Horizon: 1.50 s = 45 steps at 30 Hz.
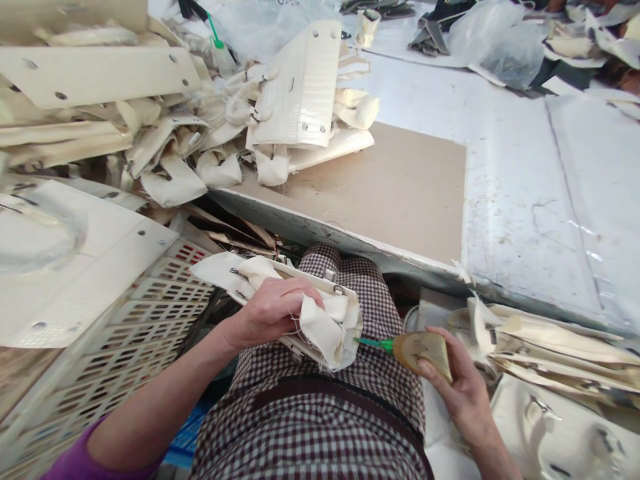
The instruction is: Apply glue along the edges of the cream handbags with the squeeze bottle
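My left hand (280, 308) is closed around a cream-coloured bag piece (327, 330) with metal rings and frayed cloth edges, held over my lap. The fabric folds hide some of its fingertips. Between thumb and fingers, my right hand (457, 380) grips a yellowish squeeze bottle (423, 353) with a long green nozzle. The bottle lies sideways, and its nozzle tip points left, close to the right end of the bag piece. Whether tip and cloth touch, I cannot tell.
A white plastic crate (165, 300) stands at my left, with a cream panel (90, 267) over it. Cream bag parts (300, 87) are heaped on the table's left. A brown board (415, 187) lies at the table's near edge. More cream bags (565, 427) sit at my right.
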Each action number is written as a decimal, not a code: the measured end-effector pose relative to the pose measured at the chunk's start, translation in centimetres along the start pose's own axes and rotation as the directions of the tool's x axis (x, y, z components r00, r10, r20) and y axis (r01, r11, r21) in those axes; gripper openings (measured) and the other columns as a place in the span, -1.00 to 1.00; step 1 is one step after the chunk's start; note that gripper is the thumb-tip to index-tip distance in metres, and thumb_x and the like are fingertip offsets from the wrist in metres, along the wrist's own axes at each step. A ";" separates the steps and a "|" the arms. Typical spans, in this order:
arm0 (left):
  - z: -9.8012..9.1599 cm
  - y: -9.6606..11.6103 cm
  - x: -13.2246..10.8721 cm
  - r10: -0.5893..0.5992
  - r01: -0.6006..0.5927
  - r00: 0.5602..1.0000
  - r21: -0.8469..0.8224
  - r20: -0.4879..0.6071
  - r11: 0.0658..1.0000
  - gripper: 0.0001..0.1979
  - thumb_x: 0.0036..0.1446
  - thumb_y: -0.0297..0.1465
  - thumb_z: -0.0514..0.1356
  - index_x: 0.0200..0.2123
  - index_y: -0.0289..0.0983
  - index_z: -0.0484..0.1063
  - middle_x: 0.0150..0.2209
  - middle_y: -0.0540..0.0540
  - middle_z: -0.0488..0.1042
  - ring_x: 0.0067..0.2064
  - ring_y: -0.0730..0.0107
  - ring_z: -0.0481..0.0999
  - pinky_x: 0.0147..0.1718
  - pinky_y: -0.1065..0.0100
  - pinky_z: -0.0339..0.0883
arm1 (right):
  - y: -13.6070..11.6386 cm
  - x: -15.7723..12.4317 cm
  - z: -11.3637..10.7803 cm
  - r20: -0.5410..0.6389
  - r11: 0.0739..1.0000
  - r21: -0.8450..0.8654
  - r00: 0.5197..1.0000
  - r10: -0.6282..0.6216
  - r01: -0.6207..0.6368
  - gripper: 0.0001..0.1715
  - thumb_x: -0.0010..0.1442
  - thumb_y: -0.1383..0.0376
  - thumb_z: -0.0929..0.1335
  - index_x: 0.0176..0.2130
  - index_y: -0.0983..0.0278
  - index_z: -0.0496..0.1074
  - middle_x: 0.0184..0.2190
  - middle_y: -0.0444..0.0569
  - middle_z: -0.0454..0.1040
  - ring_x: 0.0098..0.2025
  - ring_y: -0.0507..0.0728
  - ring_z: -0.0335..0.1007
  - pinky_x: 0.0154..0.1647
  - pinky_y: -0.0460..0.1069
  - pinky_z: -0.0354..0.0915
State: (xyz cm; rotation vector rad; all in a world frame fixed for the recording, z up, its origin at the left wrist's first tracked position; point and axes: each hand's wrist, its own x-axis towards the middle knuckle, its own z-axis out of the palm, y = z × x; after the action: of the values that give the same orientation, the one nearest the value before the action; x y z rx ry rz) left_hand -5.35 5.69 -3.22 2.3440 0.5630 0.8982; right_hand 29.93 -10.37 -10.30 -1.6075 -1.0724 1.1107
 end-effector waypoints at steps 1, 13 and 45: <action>0.0 0.1 0.0 0.002 -0.002 1.000 -0.003 0.008 1.000 -0.87 0.43 -0.45 0.14 -0.22 -0.29 0.44 -0.26 -0.20 0.66 -0.27 0.33 0.66 -0.30 0.41 0.47 | 0.2 -0.1 -0.1 0.031 1.000 0.005 0.999 0.015 -0.015 -0.43 0.18 0.15 0.59 0.14 0.15 0.50 -0.07 0.02 0.63 -0.13 0.23 0.61 -0.15 -0.01 0.54; 0.1 0.5 0.1 0.011 -0.011 1.000 -0.003 0.012 1.000 -0.89 0.35 -0.56 0.16 -0.24 -0.28 0.42 -0.27 -0.18 0.66 -0.29 0.34 0.66 -0.32 0.43 0.45 | 0.4 -0.2 -0.4 -0.068 0.973 -0.224 0.995 -0.068 0.051 -0.40 0.16 0.04 0.57 0.12 0.18 0.50 -0.03 0.06 0.59 -0.09 0.29 0.57 -0.06 0.06 0.51; 0.5 2.9 -2.4 -0.002 0.002 1.000 -0.013 0.029 1.000 -0.73 0.51 -0.29 0.06 -0.22 -0.29 0.43 -0.29 -0.14 0.64 -0.30 0.33 0.63 -0.33 0.39 0.45 | -3.2 -5.6 2.9 -0.125 0.901 0.217 0.905 0.407 -0.376 -0.40 0.17 -0.02 0.54 0.09 0.22 0.55 -0.21 0.06 0.64 -0.47 0.23 0.48 -0.61 0.03 0.41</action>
State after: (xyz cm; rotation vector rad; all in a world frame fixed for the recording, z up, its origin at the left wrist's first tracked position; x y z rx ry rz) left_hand -6.07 1.97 -2.82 2.3406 0.5459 0.8625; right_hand 25.32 -14.40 -6.70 -1.7721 -0.5222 1.2686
